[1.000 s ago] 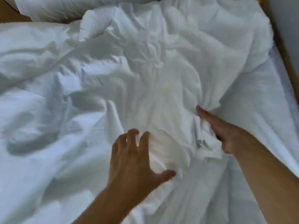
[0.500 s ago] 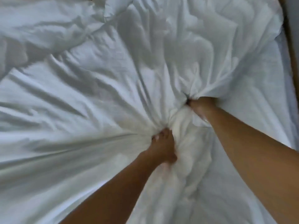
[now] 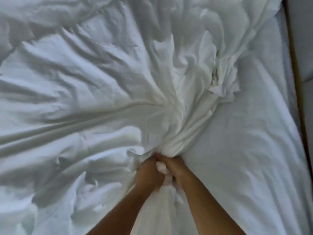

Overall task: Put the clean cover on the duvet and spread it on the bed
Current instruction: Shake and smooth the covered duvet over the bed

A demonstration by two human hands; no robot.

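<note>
Head view: soft white cover (image 3: 101, 92), crumpled cloth with long creases fanning out from a gathered bunch at lower centre, fills the left and middle of the frame. Left hand (image 3: 149, 173) and right hand (image 3: 177, 172), side by side and touching, both grip that bunch with curled fingers. Smoother sheet (image 3: 237, 150) lies at right.

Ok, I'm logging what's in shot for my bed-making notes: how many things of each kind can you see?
Hands, both gripping the cover: 2, left hand and right hand
Bunched white duvet cover: 1
Flat white bed sheet: 1
Wooden bed rail: 1
Total: 5
</note>
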